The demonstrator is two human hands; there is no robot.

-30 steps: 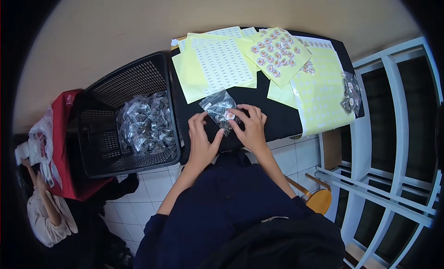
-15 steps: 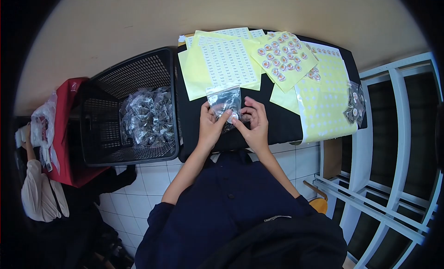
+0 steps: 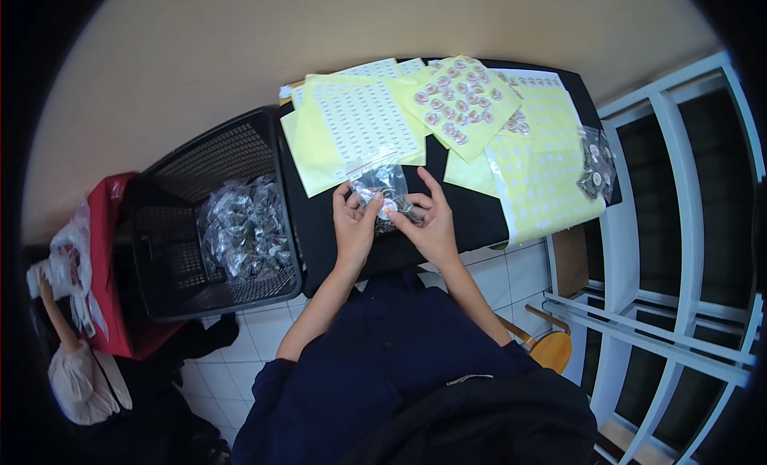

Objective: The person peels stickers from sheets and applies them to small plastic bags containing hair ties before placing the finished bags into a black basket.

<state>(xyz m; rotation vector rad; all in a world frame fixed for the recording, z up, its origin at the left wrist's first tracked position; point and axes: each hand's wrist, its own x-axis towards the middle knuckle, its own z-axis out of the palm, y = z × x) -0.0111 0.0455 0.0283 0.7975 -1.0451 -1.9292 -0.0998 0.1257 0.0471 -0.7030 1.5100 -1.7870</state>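
Between my two hands is a clear zip bag (image 3: 382, 179) with dark contents and a round sticker on its front. My left hand (image 3: 354, 221) grips the bag's left side, thumb on the front near the sticker. My right hand (image 3: 430, 225) holds the lower right side with thumb and curled fingers, its index finger stretched out. Beyond the bag lie yellow sheets with rows of small printed labels (image 3: 359, 117). To their right, a yellow sheet carries round stickers with orange centres (image 3: 462, 101).
A black basket (image 3: 290, 225) at the left holds many filled clear bags (image 3: 246, 229). More filled bags (image 3: 596, 165) lie at the table's right end, beside a large sticker sheet (image 3: 551, 169). Farther left, another person's arm (image 3: 60, 321) reaches by a red surface (image 3: 108, 281).
The view has shifted, so the table and basket sit lower and further left. My right thumb still presses near the sticker, and the bag remains between both hands.
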